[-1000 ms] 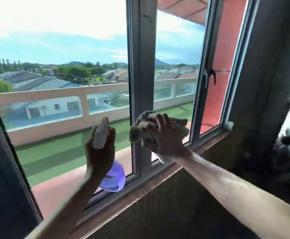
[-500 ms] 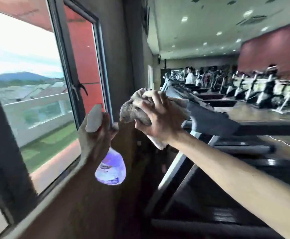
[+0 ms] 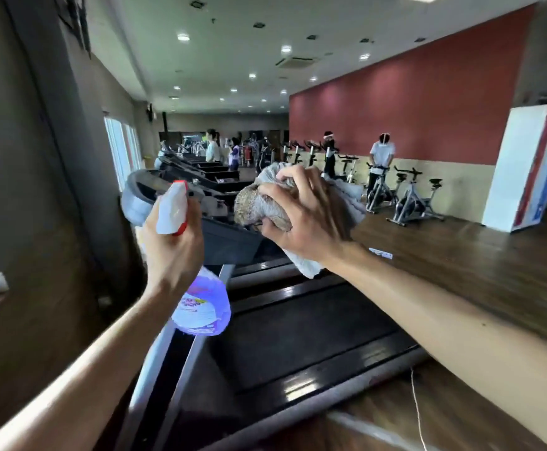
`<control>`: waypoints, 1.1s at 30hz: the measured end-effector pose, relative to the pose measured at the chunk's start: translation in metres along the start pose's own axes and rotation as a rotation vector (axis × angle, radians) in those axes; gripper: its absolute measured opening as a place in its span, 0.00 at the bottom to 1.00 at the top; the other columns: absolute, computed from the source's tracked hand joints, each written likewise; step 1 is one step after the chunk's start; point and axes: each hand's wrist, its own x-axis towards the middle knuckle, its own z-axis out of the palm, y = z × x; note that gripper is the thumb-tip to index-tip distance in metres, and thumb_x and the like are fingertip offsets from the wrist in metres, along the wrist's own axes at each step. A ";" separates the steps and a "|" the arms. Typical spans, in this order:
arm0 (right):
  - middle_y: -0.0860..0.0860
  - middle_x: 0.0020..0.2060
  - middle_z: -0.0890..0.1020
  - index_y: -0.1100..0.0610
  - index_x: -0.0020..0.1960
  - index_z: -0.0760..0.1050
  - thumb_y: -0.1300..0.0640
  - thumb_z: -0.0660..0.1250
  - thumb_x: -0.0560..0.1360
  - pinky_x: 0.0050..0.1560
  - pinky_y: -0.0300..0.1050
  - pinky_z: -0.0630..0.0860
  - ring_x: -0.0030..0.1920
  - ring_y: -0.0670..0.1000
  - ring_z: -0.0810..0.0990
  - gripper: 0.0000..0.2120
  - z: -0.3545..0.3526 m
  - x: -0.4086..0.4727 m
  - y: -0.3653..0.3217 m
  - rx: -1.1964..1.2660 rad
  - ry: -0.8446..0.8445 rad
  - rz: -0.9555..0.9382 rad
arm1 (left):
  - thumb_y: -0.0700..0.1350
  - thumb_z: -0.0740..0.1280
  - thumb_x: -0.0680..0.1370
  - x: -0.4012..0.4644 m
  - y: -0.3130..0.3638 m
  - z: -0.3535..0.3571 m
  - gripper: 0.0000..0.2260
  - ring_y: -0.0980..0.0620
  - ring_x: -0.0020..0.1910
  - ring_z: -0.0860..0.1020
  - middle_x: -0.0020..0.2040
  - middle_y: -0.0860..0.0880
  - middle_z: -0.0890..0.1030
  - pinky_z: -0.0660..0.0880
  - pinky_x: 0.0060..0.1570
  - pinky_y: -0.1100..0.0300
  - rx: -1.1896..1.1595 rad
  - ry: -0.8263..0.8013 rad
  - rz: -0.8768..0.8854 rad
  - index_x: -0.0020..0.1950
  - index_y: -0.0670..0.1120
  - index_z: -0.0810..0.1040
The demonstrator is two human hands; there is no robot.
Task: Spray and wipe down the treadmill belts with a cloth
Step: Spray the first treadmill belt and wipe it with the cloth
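Head view: cloth (image 3: 259, 203) — grey, bunched — gripped by right hand (image 3: 311, 219).

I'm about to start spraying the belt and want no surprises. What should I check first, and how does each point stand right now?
1. Purple spray bottle with white trigger head held firmly in the left hand: ok.
2. Crumpled grey cloth gripped in the right hand: ok.
3. Black treadmill belt in view below both hands: ok.
4. Nozzle pointed down at the belt: not ok, it faces forward and up.
5. Belt stopped: cannot tell.
6. White cord on the wooden floor beside the treadmill, out of the spray path: cannot tell.
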 end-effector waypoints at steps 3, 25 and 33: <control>0.61 0.52 0.80 0.58 0.55 0.84 0.44 0.66 0.73 0.51 0.46 0.64 0.53 0.58 0.74 0.21 -0.019 -0.019 0.068 -0.092 -0.057 0.028 | 0.53 0.67 0.80 0.001 -0.006 0.071 0.09 0.49 0.38 0.77 0.39 0.52 0.78 0.80 0.47 0.46 -0.072 -0.068 -0.007 0.49 0.47 0.79; 0.59 0.54 0.78 0.56 0.58 0.82 0.47 0.70 0.71 0.47 0.52 0.76 0.53 0.58 0.75 0.19 0.045 -0.102 0.397 -0.378 -0.146 0.112 | 0.49 0.67 0.81 0.036 -0.126 0.459 0.13 0.43 0.32 0.71 0.36 0.42 0.72 0.73 0.32 0.44 -0.263 -0.415 -0.147 0.48 0.39 0.75; 0.57 0.53 0.77 0.55 0.57 0.81 0.48 0.71 0.71 0.44 0.54 0.76 0.51 0.58 0.75 0.18 0.069 -0.141 0.535 -0.362 -0.170 0.126 | 0.51 0.66 0.82 0.033 -0.170 0.591 0.08 0.45 0.31 0.71 0.37 0.43 0.74 0.74 0.30 0.56 -0.275 -0.409 -0.188 0.52 0.47 0.79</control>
